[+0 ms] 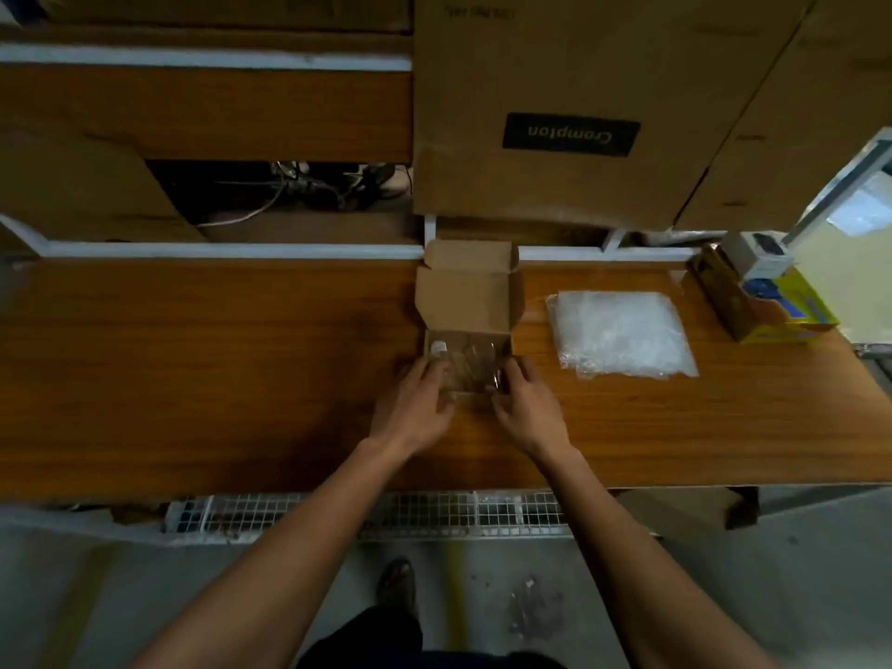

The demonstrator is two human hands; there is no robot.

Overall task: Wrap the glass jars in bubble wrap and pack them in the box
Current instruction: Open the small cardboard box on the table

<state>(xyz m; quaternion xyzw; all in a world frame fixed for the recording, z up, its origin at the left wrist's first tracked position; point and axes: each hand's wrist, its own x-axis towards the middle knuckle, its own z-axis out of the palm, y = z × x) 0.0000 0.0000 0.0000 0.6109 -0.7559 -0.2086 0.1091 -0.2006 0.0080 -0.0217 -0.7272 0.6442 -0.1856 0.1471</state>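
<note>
Glass jars (466,366), apparently lying inside the small cardboard box (467,301) at mid-bench, its lid flap standing open toward the far side. The left hand (410,408) and right hand (528,408) flank the near end of the box, fingers spread and loosely curved against it, probably steadying it for access; whether either grips a jar cannot be told through the blur. Bubble wrap (622,333) lies well apart on the right, nothing between. Large cartons (569,89) wall the back
</note>
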